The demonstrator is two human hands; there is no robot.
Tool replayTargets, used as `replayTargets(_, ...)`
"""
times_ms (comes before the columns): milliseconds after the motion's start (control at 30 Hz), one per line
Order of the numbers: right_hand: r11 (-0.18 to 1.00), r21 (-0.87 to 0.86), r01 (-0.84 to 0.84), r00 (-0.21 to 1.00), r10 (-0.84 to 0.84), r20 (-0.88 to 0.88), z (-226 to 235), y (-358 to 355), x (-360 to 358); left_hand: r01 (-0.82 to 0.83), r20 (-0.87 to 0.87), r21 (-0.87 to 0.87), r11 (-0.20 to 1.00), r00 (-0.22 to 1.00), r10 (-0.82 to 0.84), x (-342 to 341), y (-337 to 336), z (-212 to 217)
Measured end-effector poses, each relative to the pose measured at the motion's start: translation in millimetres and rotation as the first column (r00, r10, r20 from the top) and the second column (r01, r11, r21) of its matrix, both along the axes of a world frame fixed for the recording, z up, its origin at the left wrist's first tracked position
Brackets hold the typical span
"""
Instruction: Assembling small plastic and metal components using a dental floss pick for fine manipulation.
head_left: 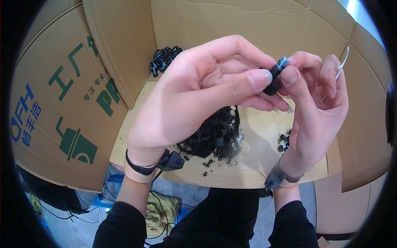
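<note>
Up close, my left hand [206, 82] pinches a black screw [273, 80] between thumb and fingers. The screw tilts, its bare metal thread [282, 63] up and its black head down. Beside that thread is my right hand [316, 91], thumb and forefinger closed at the screw's side; whether they grip it or only touch it is unclear. A thin white strip [342, 64] with a bent tip runs between the right hand's curled fingers. Below the hands, a heap of small black parts [213, 132] lies on the wooden table [258, 161], partly hidden by my left hand.
A pile of black screws [164, 60] sits at the far left, with a smaller group [284, 141] near my right wrist. Loose rings and bits [209, 163] lie towards the front edge. Cardboard walls [66, 99] enclose the table's left, back and right. Cables [165, 215] hang below.
</note>
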State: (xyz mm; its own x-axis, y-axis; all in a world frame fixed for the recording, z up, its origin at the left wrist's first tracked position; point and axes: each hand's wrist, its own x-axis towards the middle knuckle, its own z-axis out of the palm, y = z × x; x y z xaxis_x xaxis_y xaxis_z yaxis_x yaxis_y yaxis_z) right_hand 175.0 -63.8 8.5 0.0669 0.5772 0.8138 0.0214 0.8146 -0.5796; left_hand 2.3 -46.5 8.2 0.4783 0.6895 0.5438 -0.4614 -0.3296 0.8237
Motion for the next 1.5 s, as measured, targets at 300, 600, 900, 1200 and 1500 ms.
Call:
replayTargets(300, 0.995, -0.014, -0.1, 0.985, 0.097, -0.141, -9.5, 5.6, -9.9, -0.297, -0.015, 0.345, 0.89, 0.947, 0.322, 0.4, 0.9, -5.5)
replayTargets(600, 0.991, 0.108, 0.075, 0.994, -0.066, -0.088, -5.3, 8.0, -13.0, -0.483, -0.035, 0.508, 0.713, 0.816, 0.577, 8.1, 4.5, -10.2)
replayTargets(900, 0.992, 0.082, 0.099, 0.99, -0.09, -0.108, -7.7, 11.6, -8.5, -0.448, -0.018, 0.433, 0.782, 0.863, 0.504, 14.1, 6.0, -14.2)
replayTargets(1200, 0.999, -0.024, -0.031, 0.993, 0.028, -0.111, -2.3, 6.5, -5.8, 0.09, -0.026, 0.021, 0.996, 0.996, -0.089, -1.4, 8.3, -1.7)
replayTargets(1500, 0.983, -0.065, -0.169, 0.978, 0.16, -0.134, 0.4, 2.4, -2.5, -0.014, 0.049, 0.159, 0.987, 0.999, 0.006, 0.0, 14.9, -6.3)
